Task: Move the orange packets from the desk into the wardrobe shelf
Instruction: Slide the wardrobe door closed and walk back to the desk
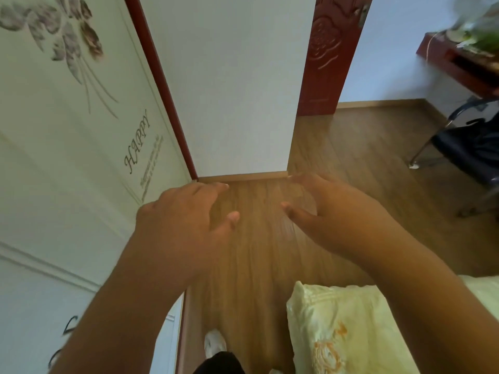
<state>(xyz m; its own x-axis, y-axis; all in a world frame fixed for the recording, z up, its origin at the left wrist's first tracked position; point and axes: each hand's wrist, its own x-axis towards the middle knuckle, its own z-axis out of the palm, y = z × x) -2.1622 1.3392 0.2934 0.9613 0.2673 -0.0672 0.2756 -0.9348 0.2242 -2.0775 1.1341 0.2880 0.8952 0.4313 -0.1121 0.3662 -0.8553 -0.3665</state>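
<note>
Both my hands are held out in front of me above the wooden floor, holding nothing. My left hand (183, 220) has its fingers spread, close to the white wardrobe door (67, 147) printed with flowers and the word HAPPY. My right hand (332, 214) is also spread, palm down. The red-brown desk (456, 66) shows at the far upper right with blurred green and white things on it. No orange packets are visible in this view.
A dark chair (469, 149) with metal legs stands under the desk at right. A pale yellow embroidered pillow (343, 327) lies at the lower right. A red carved door (324, 58) stands open beside a white wall. My white shoe (214, 344) is on the floor.
</note>
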